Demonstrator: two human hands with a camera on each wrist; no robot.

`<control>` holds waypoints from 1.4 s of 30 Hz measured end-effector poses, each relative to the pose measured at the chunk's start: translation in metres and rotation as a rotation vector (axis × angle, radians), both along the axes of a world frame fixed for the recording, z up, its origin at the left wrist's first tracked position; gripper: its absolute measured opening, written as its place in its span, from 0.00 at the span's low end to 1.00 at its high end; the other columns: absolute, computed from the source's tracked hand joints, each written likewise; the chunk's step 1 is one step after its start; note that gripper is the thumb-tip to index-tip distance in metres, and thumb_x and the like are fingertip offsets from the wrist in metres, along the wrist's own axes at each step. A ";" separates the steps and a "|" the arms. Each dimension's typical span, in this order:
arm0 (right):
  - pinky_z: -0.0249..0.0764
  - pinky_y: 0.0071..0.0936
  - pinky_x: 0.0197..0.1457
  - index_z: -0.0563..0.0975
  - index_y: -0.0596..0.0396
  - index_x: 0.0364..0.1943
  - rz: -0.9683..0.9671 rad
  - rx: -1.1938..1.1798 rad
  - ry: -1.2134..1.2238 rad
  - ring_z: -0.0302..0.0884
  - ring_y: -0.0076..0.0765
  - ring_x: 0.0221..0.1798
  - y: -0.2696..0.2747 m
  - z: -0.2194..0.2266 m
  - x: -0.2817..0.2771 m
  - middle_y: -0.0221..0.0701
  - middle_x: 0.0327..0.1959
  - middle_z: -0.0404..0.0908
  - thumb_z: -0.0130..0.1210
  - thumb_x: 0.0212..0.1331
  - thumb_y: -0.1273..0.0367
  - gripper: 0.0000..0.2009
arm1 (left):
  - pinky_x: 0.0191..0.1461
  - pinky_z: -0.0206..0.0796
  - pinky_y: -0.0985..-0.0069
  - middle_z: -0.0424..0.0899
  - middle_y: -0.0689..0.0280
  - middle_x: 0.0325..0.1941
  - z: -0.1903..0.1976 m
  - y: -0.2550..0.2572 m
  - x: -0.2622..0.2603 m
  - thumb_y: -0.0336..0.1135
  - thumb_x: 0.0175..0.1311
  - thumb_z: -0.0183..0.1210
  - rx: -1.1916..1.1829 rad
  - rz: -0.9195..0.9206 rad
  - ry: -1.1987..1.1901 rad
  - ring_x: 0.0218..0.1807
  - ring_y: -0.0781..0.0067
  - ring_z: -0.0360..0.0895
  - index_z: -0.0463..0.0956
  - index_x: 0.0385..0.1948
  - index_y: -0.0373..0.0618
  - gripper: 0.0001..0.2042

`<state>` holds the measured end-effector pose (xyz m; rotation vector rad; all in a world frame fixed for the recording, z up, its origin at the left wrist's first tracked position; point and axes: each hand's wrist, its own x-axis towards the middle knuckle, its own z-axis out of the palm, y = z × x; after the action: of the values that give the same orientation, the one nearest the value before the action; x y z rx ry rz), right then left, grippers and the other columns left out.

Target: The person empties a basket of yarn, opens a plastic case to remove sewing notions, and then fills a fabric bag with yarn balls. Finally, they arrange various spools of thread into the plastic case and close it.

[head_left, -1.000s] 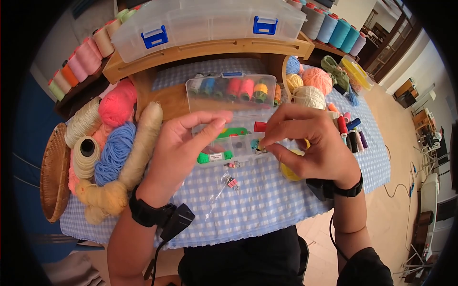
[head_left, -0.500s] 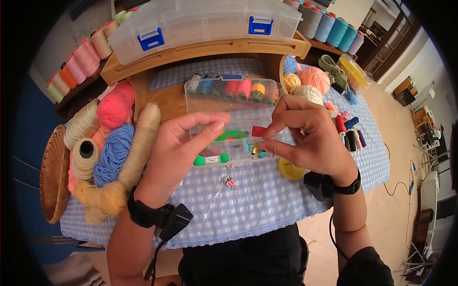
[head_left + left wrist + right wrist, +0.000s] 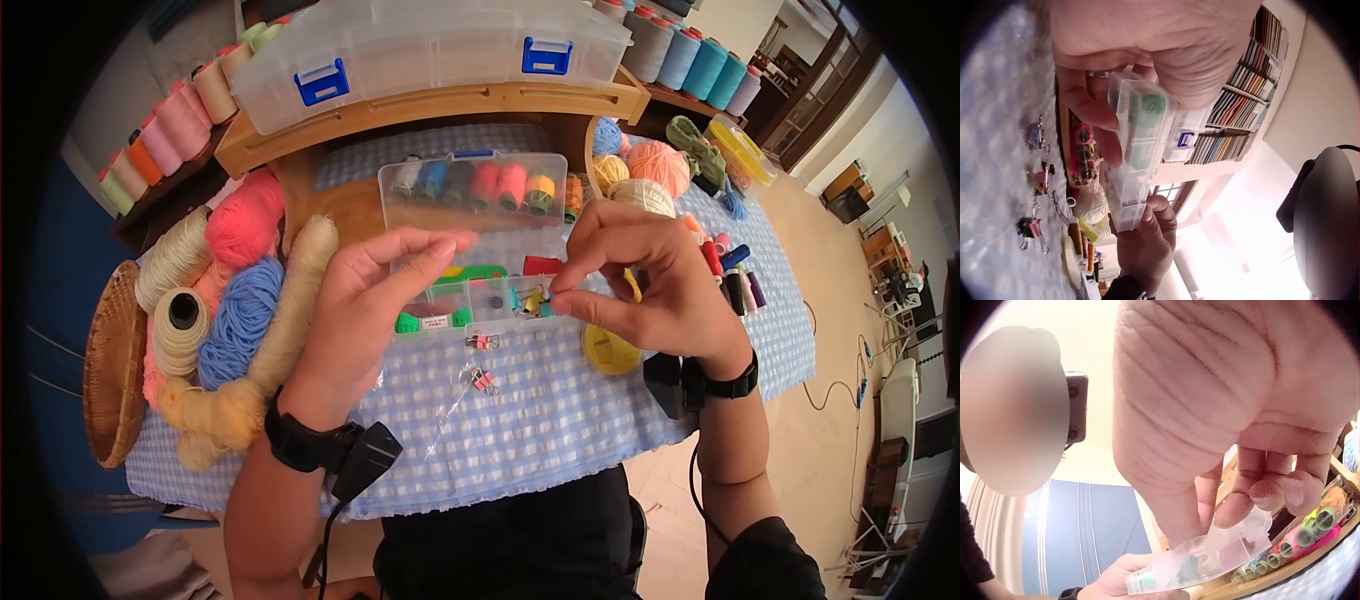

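A clear plastic divided box, lid raised, is held between both hands. My left hand grips its left end, with fingers on one side in the left wrist view. At the right end, my right hand pinches the box between thumb and fingers, also seen in the right wrist view. The compartments hold a green item, a green piece with a white label, a red item and small gold and teal clips. Two pink binder clips lie on the cloth in front.
Yarn skeins and a wicker basket stand at left. A yellow round container sits by the right wrist, small thread spools beyond it. Behind are a wooden stand and a large clear case.
The box has shifted slightly left and away from the person, with both hands on it. The pink clip nearer the box now shows more fully.
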<state>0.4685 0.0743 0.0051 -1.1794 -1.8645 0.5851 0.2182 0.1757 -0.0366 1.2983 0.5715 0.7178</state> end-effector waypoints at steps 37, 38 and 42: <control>0.72 0.28 0.49 0.89 0.52 0.43 -0.048 0.293 -0.260 0.74 0.32 0.51 0.007 -0.013 -0.005 0.34 0.54 0.76 0.77 0.48 0.68 0.16 | 0.56 0.72 0.77 0.87 0.66 0.49 0.001 0.006 -0.001 0.32 0.72 0.57 -0.087 0.152 -0.075 0.50 0.78 0.82 0.83 0.48 0.38 0.11; 0.72 0.28 0.49 0.89 0.52 0.43 -0.049 0.292 -0.259 0.74 0.32 0.51 0.007 -0.013 -0.006 0.34 0.54 0.76 0.77 0.48 0.68 0.16 | 0.57 0.72 0.77 0.87 0.65 0.49 0.000 0.007 -0.001 0.32 0.72 0.57 -0.077 0.146 -0.083 0.51 0.78 0.82 0.83 0.48 0.38 0.11; 0.73 0.29 0.50 0.89 0.54 0.42 -0.048 0.288 -0.193 0.75 0.32 0.50 0.006 -0.012 -0.006 0.34 0.54 0.77 0.77 0.47 0.69 0.16 | 0.59 0.70 0.77 0.87 0.64 0.51 0.001 0.008 -0.003 0.32 0.71 0.58 -0.128 0.104 -0.113 0.52 0.77 0.82 0.83 0.48 0.38 0.10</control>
<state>0.4625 0.0802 -0.0066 -1.1148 -1.9967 0.1712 0.2157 0.1837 -0.0353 1.1084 0.5872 0.8222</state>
